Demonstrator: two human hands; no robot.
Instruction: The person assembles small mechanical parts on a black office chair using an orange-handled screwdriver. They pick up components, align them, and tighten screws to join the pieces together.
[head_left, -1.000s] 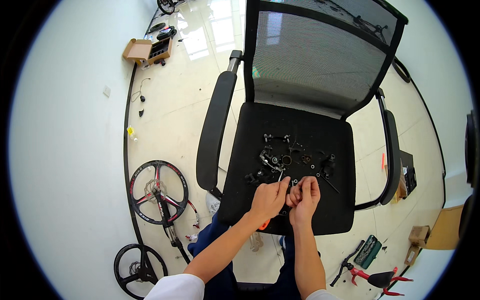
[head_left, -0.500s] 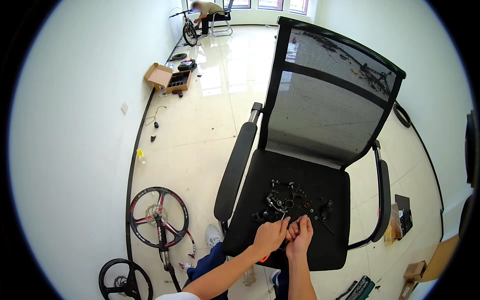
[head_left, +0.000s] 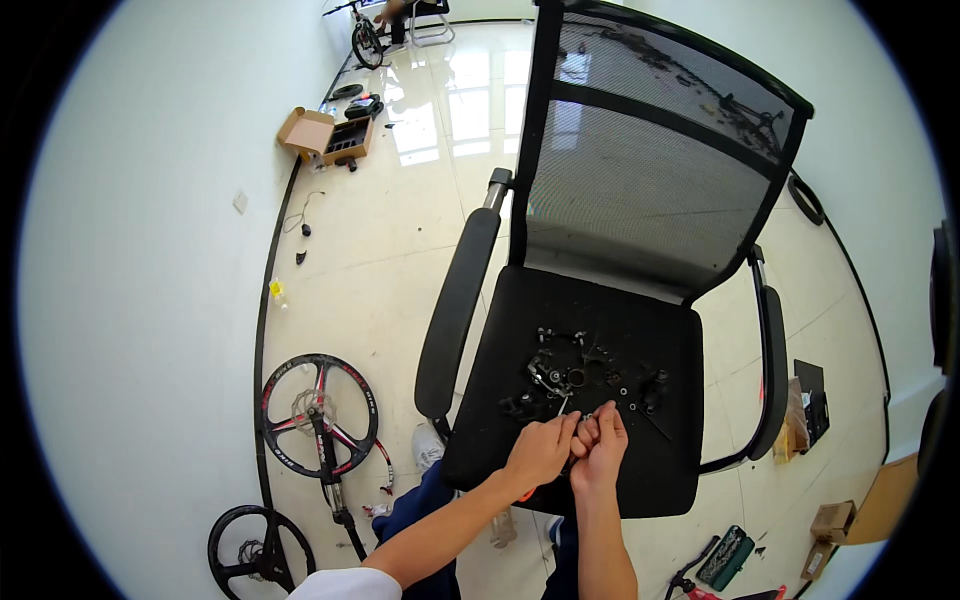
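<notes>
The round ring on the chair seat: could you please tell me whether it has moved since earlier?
No: against the chair seat, the round ring lies where it did, just right of the silvery part; the view shifted.

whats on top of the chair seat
On the seat lie a silver-and-black part, a black part, a thin rod and other small pieces. Whatever lies under the left hand and right hand is covered.

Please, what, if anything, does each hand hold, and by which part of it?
The left hand seems to hold an orange-handled tool by its handle, mostly hidden. The right hand is curled; whether it holds anything cannot be told.
</notes>
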